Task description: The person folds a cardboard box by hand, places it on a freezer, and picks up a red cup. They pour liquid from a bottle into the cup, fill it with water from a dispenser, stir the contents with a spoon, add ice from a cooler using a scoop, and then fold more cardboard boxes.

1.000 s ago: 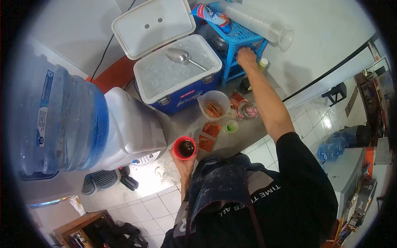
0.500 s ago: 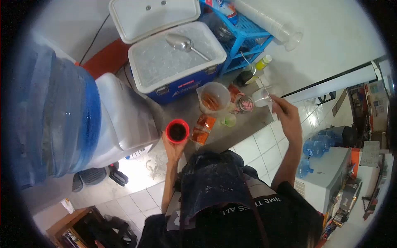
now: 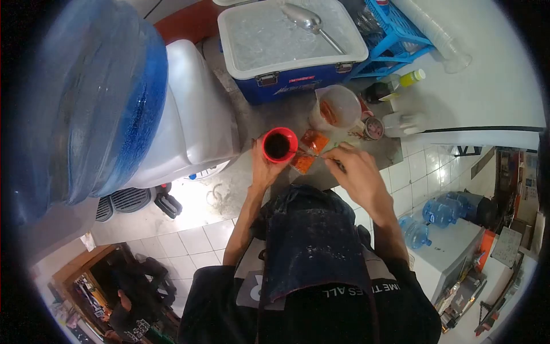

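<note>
My left hand [image 3: 265,166] is wrapped round a red cup [image 3: 291,137] that holds dark liquid. Near the cup's right side, my right hand [image 3: 356,172] pinches a thin metal utensil [image 3: 312,153], its far end close to the rim. Orange packets [image 3: 303,163] lie on the counter just beyond, partly behind the utensil. A clear pitcher [image 3: 346,109] with something orange-brown inside stands above them, beside a round can [image 3: 373,128] with a pinkish top.
A blue cooler [image 3: 246,89] full of ice bears a metal scoop [image 3: 309,20]. Large water jugs [image 3: 103,109] stand at left. A blue rack [image 3: 395,43], a yellow-capped bottle [image 3: 395,85] and stacked clear cups [image 3: 429,28] are at upper right. Another person [image 3: 134,315] is at lower left.
My right hand has come from the white container at right over to the red cup, with the thin utensil. The view has shifted, and the other person now shows at lower left.
</note>
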`<action>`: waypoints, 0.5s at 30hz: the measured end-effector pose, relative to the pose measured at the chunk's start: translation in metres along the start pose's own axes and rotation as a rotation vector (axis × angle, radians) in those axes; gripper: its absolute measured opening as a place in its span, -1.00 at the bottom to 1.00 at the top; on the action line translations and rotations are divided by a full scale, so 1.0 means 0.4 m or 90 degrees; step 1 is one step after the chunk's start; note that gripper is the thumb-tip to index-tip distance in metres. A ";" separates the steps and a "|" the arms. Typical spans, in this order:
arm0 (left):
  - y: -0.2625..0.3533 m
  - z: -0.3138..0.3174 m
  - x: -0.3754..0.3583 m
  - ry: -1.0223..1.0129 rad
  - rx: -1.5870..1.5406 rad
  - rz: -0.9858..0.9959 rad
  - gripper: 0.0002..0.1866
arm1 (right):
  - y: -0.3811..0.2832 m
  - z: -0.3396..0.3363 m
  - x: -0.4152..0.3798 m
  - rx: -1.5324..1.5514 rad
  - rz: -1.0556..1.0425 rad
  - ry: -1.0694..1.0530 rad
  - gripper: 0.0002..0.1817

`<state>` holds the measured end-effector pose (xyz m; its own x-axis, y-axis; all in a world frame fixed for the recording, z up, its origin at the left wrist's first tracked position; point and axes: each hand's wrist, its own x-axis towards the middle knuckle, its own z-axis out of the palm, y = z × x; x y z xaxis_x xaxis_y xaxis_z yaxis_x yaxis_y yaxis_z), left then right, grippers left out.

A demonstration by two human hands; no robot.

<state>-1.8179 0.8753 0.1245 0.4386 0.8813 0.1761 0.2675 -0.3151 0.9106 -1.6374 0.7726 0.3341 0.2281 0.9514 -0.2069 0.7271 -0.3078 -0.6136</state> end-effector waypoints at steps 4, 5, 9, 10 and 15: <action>-0.016 0.015 -0.008 -0.006 -0.020 0.007 -0.25 | 0.042 0.112 0.083 -0.013 -0.082 0.039 -0.80; -0.012 0.018 -0.008 -0.007 -0.023 0.005 -0.25 | 0.052 0.134 0.095 0.019 -0.144 0.066 -0.78; -0.010 0.019 -0.005 -0.018 -0.080 -0.026 -0.24 | 0.038 0.149 0.096 -0.071 -0.018 -0.035 -0.77; -0.012 0.019 -0.007 -0.030 -0.067 0.009 -0.23 | 0.039 0.143 0.106 -0.111 -0.015 -0.031 -0.77; -0.013 0.032 0.007 0.000 -0.135 -0.053 -0.22 | 0.047 0.155 0.132 -0.132 -0.142 0.020 -0.79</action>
<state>-1.8072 0.8748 0.1154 0.4222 0.9013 0.0972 0.1162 -0.1601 0.9802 -1.6518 0.8162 0.2644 0.0663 0.9961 -0.0587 0.8777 -0.0862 -0.4713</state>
